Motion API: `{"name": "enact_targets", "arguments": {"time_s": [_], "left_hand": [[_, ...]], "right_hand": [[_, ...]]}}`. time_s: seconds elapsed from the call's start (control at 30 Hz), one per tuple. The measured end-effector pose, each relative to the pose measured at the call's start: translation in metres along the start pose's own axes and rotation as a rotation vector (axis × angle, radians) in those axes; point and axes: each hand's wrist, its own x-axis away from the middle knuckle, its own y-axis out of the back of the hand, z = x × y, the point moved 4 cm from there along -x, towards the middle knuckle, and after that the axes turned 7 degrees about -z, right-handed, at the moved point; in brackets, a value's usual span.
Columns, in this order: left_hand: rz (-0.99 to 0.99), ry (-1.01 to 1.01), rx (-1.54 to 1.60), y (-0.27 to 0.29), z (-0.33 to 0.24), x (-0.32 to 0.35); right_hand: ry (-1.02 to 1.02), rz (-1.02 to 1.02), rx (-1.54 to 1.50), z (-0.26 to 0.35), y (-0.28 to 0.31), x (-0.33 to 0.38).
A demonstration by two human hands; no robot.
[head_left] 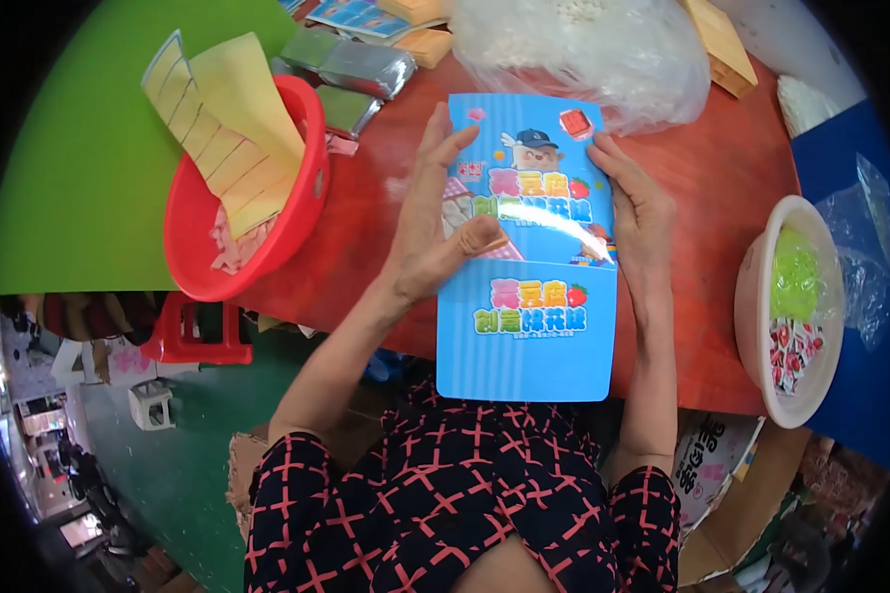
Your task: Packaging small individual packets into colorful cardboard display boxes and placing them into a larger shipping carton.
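Over the front edge of the table I hold a blue printed cardboard box, with cartoon art and colourful lettering and a crease across its middle. Its lower part hangs towards my lap. My left hand grips the left side, thumb lying over the front and the other fingers along the edge. Against the right edge presses my right hand, fingers bent at the upper corner. A bright glare crosses the front. Whether anything is inside the box is hidden.
On the red-brown table stand a red basin with yellow sheets and, at right, a pale basin of small wrapped packets. Behind lie a clear plastic bag, silvery packs and wooden blocks.
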Motion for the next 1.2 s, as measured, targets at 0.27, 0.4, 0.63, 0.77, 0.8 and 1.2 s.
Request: {"name": "enact_targets", "arguments": {"time_s": [0.27,0.4,0.63,0.77,0.8,1.2], "left_hand": [[-0.612,0.38,0.805,-0.014,0.014,0.038],[-0.46,0.3,0.445,-0.009,0.017,0.048],[-0.073,0.055,-0.013,0.019,0.013,0.029],[-0.095,0.195,0.189,0.021,0.005,0.032],[-0.093,0.197,0.2,0.021,0.001,0.03],[-0.289,0.435,0.607,-0.002,0.006,0.04]], "right_hand": [[-0.039,0.019,-0.078,-0.004,-0.003,0.003],[-0.032,0.035,-0.066,-0.002,-0.003,0.004],[-0.065,0.352,0.233,0.038,0.002,-0.013],[0.217,0.472,0.659,0.054,-0.02,0.007],[0.216,0.524,0.671,0.051,-0.017,0.006],[0.187,0.419,0.498,0.045,-0.016,0.01]]}}
